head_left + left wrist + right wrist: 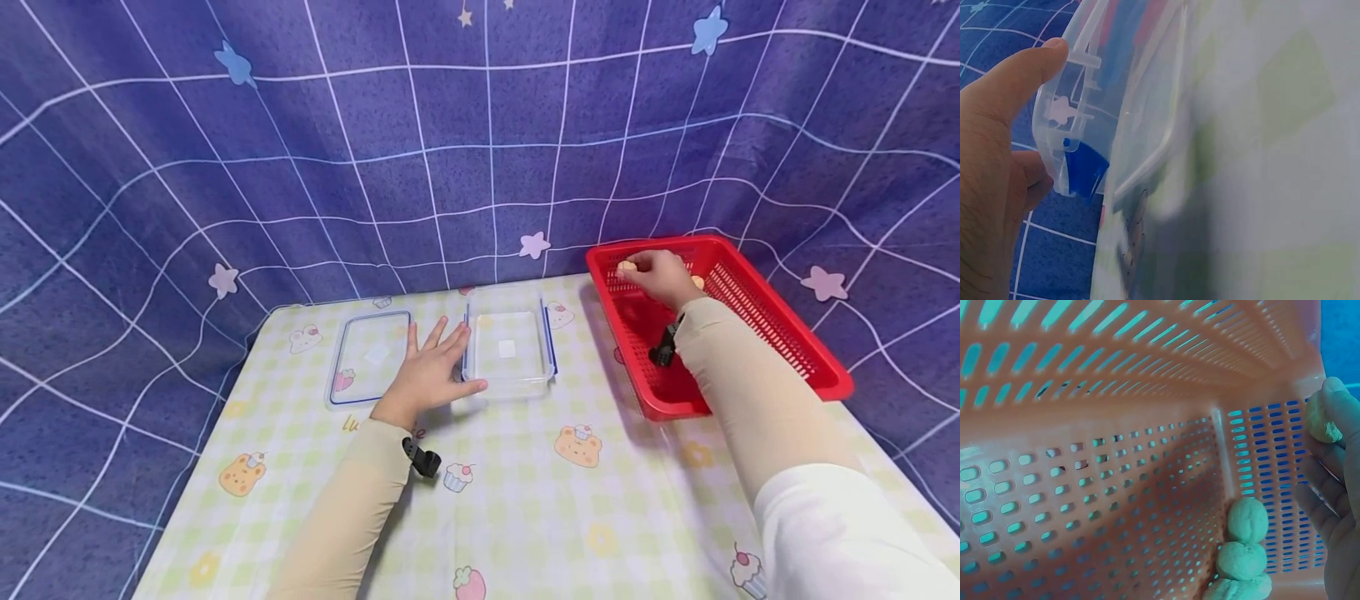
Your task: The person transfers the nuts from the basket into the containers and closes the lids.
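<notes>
My right hand (663, 279) pinches a walnut (627, 267) between thumb and fingertips, over the far left corner of a red plastic basket (675, 410). Several more walnuts (1241, 560) lie along the basket's far end in the right wrist view; one peeks out beside the wrist in the head view. With fingers spread, my left hand (429, 377) rests at the left side of a clear food container (517, 388) with blue clips. Its thumb (1047, 59) lies against the container's rim in the left wrist view. No walnuts show inside the container.
A clear lid (371, 360) with a blue seal lies flat to the left of the container. The checked tablecloth (540, 525) covers the table, and a blue grid-patterned curtain (450, 183) hangs right behind it. High slotted walls surround the basket's inside.
</notes>
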`<state>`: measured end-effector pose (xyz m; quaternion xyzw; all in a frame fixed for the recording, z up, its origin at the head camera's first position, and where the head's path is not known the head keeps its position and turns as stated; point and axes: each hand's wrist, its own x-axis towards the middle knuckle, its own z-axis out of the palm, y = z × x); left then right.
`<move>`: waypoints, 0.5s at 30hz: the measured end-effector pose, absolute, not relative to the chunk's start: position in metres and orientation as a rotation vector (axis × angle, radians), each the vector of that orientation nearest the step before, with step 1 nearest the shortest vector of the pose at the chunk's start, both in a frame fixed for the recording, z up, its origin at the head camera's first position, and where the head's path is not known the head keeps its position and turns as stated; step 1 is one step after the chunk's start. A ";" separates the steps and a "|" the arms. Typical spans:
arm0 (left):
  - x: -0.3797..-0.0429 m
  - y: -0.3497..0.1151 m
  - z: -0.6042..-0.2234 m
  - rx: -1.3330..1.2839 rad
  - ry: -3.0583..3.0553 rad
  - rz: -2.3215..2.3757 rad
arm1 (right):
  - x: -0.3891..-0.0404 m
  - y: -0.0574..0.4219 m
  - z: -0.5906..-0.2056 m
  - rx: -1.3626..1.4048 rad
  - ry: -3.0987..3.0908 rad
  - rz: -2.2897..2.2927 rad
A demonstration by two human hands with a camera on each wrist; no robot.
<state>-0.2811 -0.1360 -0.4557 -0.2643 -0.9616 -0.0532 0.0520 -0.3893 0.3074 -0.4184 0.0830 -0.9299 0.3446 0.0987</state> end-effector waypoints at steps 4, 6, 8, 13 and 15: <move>-0.282 -0.137 -0.452 -0.869 -2.940 -0.145 | -0.383 0.306 -0.409 0.230 -2.758 1.003; -0.282 -0.137 -0.449 -0.902 -2.962 -0.128 | -0.381 0.305 -0.405 0.213 -2.767 1.007; -0.283 -0.138 -0.446 -0.932 -2.980 -0.120 | -0.378 0.304 -0.401 0.203 -2.772 1.020; -0.286 -0.143 -0.440 -0.999 -2.986 -0.094 | -0.374 0.299 -0.392 0.219 -2.765 1.033; -0.288 -0.145 -0.439 -1.030 -2.972 -0.087 | -0.374 0.297 -0.390 0.230 -2.755 1.028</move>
